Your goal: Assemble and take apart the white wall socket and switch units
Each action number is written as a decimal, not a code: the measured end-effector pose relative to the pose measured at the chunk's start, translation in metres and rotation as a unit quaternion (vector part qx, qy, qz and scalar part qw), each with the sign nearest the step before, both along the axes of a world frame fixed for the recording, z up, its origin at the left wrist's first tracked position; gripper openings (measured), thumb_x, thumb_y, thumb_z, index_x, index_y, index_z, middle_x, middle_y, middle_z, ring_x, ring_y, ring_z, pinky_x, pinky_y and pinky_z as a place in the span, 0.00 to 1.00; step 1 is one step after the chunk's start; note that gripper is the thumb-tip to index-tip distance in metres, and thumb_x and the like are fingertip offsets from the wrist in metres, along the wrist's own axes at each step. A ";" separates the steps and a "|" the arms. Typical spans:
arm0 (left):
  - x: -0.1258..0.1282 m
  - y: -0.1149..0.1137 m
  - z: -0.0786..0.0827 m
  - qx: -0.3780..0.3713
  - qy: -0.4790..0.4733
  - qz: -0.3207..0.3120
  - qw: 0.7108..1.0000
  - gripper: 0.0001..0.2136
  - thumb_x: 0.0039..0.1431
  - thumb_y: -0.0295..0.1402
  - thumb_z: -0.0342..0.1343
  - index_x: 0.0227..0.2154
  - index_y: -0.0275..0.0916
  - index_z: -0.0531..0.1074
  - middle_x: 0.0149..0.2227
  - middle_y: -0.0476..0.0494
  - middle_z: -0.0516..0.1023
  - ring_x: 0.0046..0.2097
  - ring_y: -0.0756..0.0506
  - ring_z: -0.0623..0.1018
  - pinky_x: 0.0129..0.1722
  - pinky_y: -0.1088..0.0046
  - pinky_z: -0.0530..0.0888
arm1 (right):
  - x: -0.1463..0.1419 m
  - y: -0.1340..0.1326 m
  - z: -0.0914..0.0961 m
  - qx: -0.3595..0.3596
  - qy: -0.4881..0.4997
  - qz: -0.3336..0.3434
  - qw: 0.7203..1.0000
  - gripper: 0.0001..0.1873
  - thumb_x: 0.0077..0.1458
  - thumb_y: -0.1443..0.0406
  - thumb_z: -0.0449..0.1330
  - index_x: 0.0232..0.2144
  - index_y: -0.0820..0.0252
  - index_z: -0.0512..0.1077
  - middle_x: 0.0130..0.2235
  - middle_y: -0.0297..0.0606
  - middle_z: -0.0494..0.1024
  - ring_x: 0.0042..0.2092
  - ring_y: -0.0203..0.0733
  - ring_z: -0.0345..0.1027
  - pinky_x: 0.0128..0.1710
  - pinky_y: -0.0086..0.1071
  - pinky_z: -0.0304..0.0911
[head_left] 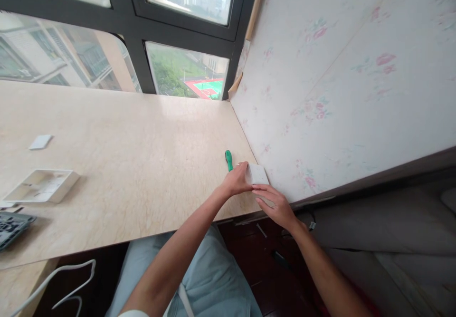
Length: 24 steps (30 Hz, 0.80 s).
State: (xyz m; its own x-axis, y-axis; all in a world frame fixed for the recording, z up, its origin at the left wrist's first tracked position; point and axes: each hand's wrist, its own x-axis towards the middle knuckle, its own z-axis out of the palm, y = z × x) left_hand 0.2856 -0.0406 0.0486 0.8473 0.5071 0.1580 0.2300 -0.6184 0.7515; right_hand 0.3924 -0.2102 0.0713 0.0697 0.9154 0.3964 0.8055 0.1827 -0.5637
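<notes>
A small white plastic box (259,174) sits at the right end of the stone-look sill, against the papered wall. My left hand (237,180) is closed on its left side, with the fingers partly hidden from me. Close by on the right, my right hand (276,206) has its fingers stretched towards the box's near edge, the fingertips at or touching it. A green-handled screwdriver (228,159) lies just beyond my left hand; its tip is hidden.
An open white rectangular box (42,186) and a flat white plate (41,141) lie on the left of the sill (142,165). Nearer is a grey plastic case (14,226). A white cable (73,269) hangs below the front edge. Windows stand behind; the floral wall (338,84) bounds the right.
</notes>
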 end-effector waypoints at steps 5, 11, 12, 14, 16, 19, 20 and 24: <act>0.008 0.001 -0.004 0.044 0.049 0.003 0.998 0.33 0.49 0.41 0.63 0.55 0.32 0.57 0.48 0.28 0.74 0.49 0.31 0.76 0.44 0.58 0.73 | -0.002 0.005 -0.017 -0.009 0.056 -0.051 0.997 0.12 0.61 0.65 0.56 0.44 0.53 0.78 0.49 0.43 0.78 0.51 0.47 0.73 0.54 0.45 0.70; 0.013 0.000 -0.002 0.050 0.057 0.014 0.997 0.36 0.48 0.37 0.63 0.57 0.30 0.56 0.51 0.26 0.73 0.53 0.31 0.74 0.48 0.58 0.72 | 0.001 0.006 -0.040 0.005 0.099 -0.118 0.988 0.11 0.60 0.63 0.56 0.41 0.52 0.78 0.48 0.42 0.78 0.50 0.49 0.73 0.53 0.49 0.68; 0.014 0.000 -0.002 0.050 0.055 0.016 0.997 0.36 0.48 0.35 0.63 0.58 0.30 0.55 0.51 0.26 0.73 0.55 0.31 0.73 0.49 0.58 0.72 | 0.001 0.006 -0.045 0.008 0.105 -0.130 0.986 0.11 0.60 0.63 0.57 0.40 0.52 0.78 0.47 0.43 0.78 0.50 0.50 0.73 0.53 0.49 0.69; 0.015 -0.001 -0.005 0.047 0.049 0.018 0.998 0.37 0.48 0.34 0.63 0.59 0.30 0.54 0.53 0.25 0.71 0.57 0.31 0.71 0.51 0.57 0.72 | 0.001 0.006 -0.052 0.014 0.109 -0.157 0.981 0.10 0.59 0.62 0.57 0.38 0.53 0.78 0.45 0.43 0.79 0.48 0.50 0.74 0.50 0.48 0.70; 0.015 -0.003 -0.008 0.044 0.035 0.022 0.998 0.38 0.47 0.33 0.64 0.60 0.30 0.53 0.57 0.23 0.68 0.62 0.31 0.67 0.55 0.56 0.70 | 0.001 0.007 -0.056 0.018 0.106 -0.178 0.978 0.10 0.59 0.62 0.57 0.36 0.53 0.78 0.43 0.43 0.79 0.46 0.50 0.74 0.49 0.48 0.71; 0.011 -0.005 -0.009 0.035 0.010 0.020 0.999 0.43 0.47 0.32 0.66 0.62 0.30 0.49 0.64 0.22 0.59 0.67 0.31 0.58 0.61 0.53 0.65 | -0.001 0.010 -0.057 0.018 0.101 -0.189 0.977 0.10 0.58 0.61 0.57 0.35 0.54 0.78 0.41 0.43 0.79 0.44 0.49 0.74 0.47 0.47 0.71; 0.008 -0.006 -0.009 0.032 0.001 0.015 0.999 0.43 0.47 0.32 0.66 0.63 0.31 0.48 0.65 0.22 0.57 0.68 0.31 0.57 0.62 0.53 0.64 | -0.001 0.011 -0.056 0.016 0.103 -0.189 0.977 0.10 0.58 0.61 0.57 0.35 0.55 0.78 0.41 0.43 0.79 0.44 0.49 0.74 0.46 0.46 0.72; -0.026 -0.002 -0.006 0.038 -0.048 0.006 0.998 0.39 0.52 0.34 0.65 0.63 0.35 0.51 0.65 0.28 0.59 0.67 0.35 0.60 0.64 0.54 0.63 | -0.006 0.011 -0.054 -0.003 0.136 -0.201 0.970 0.11 0.58 0.58 0.58 0.35 0.56 0.78 0.41 0.43 0.80 0.44 0.50 0.74 0.46 0.45 0.71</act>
